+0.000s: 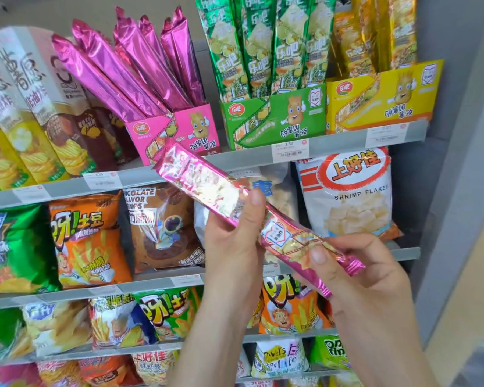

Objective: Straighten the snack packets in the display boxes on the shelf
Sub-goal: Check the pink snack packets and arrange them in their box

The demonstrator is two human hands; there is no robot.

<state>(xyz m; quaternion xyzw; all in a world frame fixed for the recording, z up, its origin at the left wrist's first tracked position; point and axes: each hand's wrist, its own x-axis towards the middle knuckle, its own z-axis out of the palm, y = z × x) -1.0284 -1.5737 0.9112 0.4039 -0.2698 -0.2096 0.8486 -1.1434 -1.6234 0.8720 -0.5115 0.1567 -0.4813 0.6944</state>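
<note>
A long pink foil snack packet [207, 182] slants from upper left to lower right in front of the shelves. My left hand [232, 238] grips its middle, thumb on top. My right hand [361, 272] pinches its lower right end. Above it on the top shelf stands the pink display box [190, 129], where several pink packets [129, 68] lean to the left. The green display box [277, 121] holds upright green packets [263, 43]. To its right, the yellow display box [383, 99] holds yellow packets [375, 34].
Tall chip cartons [34, 107] lean at the top shelf's left. Lower shelves carry crisp bags, among them a white shrimp flakes bag [349, 191] and a brown chocolate rings bag [162, 227]. A grey upright panel [458, 135] closes the shelving on the right.
</note>
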